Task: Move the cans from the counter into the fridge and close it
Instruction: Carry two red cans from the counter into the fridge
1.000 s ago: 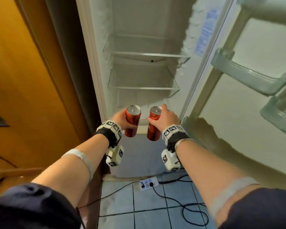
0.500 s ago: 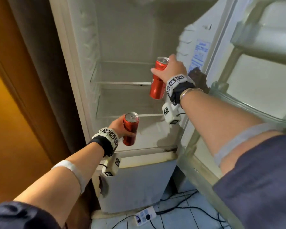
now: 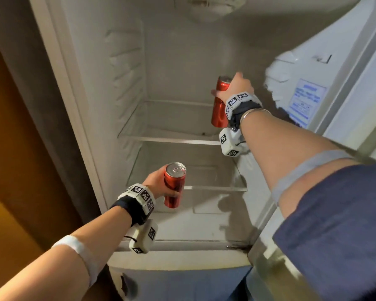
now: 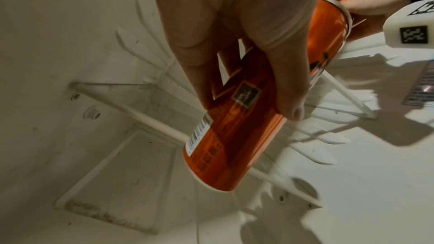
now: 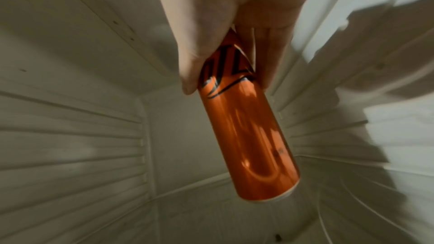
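Head view faces down into fridge [image 3: 182, 61]; wrist views close inside.

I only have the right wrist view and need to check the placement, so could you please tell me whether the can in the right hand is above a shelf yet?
Observer: Yes. The right hand holds the red can upright over the right end of the upper glass shelf. I cannot tell whether its base touches the glass.
Operator: Thank you. What is the other hand doing?
Observer: The left hand grips a second red can, also upright, lower down at the fridge opening.
Operator: Which shelf is nearest to it?
Observer: The lower glass shelf. That can sits in front of its front edge, towards the left.
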### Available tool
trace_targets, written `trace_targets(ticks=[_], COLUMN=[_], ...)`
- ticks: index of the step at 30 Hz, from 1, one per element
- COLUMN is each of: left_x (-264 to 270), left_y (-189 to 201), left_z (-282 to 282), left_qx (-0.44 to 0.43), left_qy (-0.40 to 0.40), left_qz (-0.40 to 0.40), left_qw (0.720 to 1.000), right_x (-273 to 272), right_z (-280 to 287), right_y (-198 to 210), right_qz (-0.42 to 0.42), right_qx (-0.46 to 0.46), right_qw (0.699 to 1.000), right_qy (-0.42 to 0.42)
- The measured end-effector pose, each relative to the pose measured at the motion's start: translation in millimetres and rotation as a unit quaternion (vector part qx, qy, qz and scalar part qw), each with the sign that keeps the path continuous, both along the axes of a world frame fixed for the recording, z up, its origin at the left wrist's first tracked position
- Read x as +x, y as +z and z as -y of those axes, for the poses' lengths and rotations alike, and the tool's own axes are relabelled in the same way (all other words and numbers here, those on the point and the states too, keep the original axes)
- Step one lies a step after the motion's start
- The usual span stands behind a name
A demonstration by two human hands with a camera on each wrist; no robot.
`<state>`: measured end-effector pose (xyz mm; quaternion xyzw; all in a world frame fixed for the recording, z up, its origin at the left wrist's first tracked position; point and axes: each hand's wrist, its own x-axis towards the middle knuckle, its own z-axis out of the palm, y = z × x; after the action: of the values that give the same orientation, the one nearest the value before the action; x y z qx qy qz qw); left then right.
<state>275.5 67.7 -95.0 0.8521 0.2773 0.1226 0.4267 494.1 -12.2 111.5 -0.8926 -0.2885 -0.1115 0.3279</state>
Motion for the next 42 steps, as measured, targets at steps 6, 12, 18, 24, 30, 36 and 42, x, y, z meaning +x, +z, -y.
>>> trace_targets(ticks=[6, 12, 18, 24, 30, 36, 42], left_x=[10.5, 14.3, 6.7, 4.5, 18.4, 59.5, 102.2], left_y=[1.0, 6.8, 31.3, 83.3, 154.6, 192.6, 196.0], left_z=[-15.0, -20.2, -25.3, -29.0, -37.9, -46.2, -59.2], left_qx=[-0.015, -0.015, -0.011, 0.006, 0.046, 0.044, 0.077], left_qy=[-0.002, -0.029, -0.077, -0.11, -0.11, -0.05, 0.004], left_qz=[0.002, -0.015, -0.001, 0.039, 0.049, 0.058, 0.039], left_qw=[1.0, 0.999, 0.997, 0.993, 0.992, 0.996, 0.996], right_x=[27.8, 35.7, 30.4, -4.6, -25.7, -33.1, -20.2], right_z=[-23.5, -31.2, -23.2, -12.9, 5.0, 19.2, 22.5], right_y=[-12.9, -18.7, -24.4, -28.8, -38.1, -50.1, -58.1], right_qz=[-0.03, -0.035, -0.059, 0.0, 0.029, 0.05, 0.065], right_qx=[-0.003, 0.009, 0.038, 0.015, -0.008, -0.028, -0.038], right_qw=[0.999, 0.999, 0.997, 1.0, 0.998, 0.997, 0.996], right_qy=[0.016, 0.023, 0.01, -0.019, -0.054, -0.054, -0.047])
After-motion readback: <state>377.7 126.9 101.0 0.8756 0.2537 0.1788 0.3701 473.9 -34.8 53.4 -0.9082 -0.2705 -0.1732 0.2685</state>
